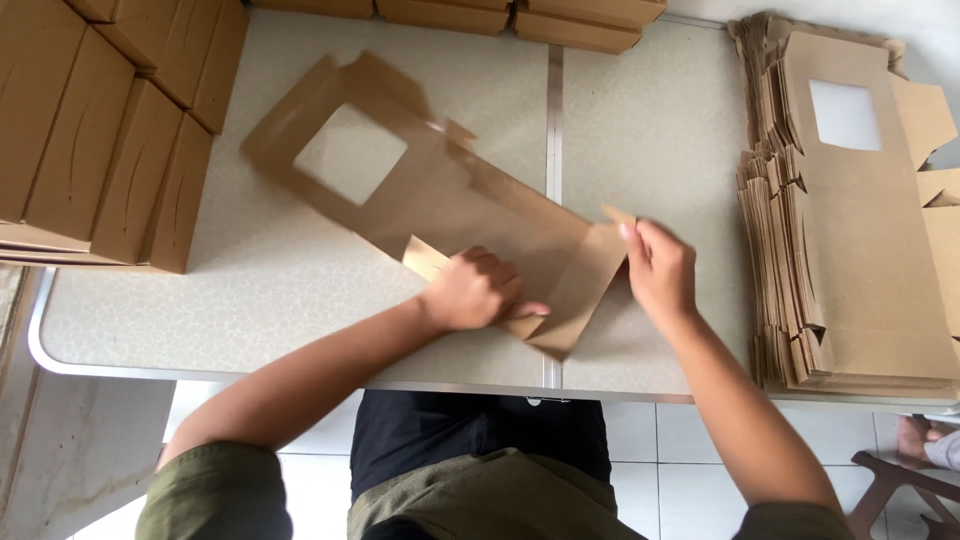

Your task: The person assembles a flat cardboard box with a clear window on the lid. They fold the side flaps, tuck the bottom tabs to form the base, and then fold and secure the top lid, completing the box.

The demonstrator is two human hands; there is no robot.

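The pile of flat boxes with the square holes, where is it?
In the head view, the pile of flat boxes sits at the table's right edge, just right of the person's right hand, which pinches a flap of the box being folded.

Flat carton blank (470, 200): plain kraft brown, unprinted. Stack of blanks (850, 220) at the desk's right edge: same brown, with a pale window cut-out. Folded boxes (100, 130) at the left corner: brown. Desk (650, 120): pale grey-beige, finely speckled. Sleeves (215, 490): olive green. Floor tiles (640, 470): white.
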